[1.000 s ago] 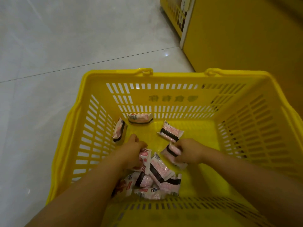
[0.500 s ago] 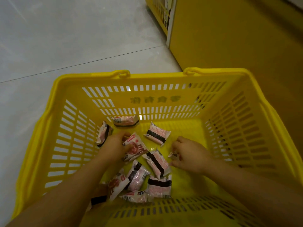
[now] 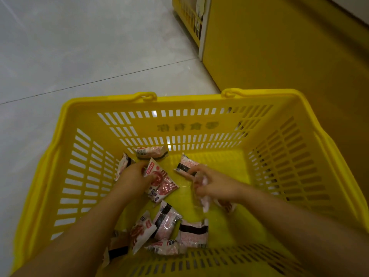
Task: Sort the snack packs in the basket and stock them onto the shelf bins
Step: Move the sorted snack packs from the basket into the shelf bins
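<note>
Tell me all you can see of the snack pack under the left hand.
The snack pack is a glossy pink-and-white plastic pouch printed with red rounds, sealed edges crimped. It lies tilted on the yellow basket floor, one corner pointing to the far wall. The left hand pinches its near-left edge; no other pack visibly touches it.

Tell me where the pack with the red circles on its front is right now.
In the head view, the red-circle pack lies on the floor of the yellow basket, left of centre, in the left hand, with the right hand apart on its right.
</note>
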A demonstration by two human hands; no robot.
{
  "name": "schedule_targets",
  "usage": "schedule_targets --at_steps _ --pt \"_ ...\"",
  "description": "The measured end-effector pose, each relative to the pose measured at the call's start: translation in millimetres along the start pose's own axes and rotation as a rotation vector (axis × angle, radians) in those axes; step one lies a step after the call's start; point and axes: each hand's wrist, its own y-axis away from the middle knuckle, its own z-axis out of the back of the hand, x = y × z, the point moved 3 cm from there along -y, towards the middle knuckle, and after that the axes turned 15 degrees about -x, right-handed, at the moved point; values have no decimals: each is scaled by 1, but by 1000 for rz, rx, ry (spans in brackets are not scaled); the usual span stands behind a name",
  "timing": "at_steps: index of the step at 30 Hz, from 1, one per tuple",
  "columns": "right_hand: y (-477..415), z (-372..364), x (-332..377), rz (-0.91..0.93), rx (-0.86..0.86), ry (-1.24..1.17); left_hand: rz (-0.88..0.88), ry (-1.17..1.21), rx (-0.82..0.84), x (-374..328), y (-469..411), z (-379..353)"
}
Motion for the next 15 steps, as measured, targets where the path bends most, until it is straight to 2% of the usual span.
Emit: schedule_targets --at_steps 4,7,10,15 --pt "-7 41 -9 -197 -40 -227 13 23 16 -4 0 3" --pt "-11 47 -13 -238 -88 -269 29 24 17 -5 0 4" --pt "-11 54 -12 -229 -129 -222 36 28 16 -6 -1 5" --pt "-5 67 -22 -292 -82 -26 48 91 -7 -8 -6 12"
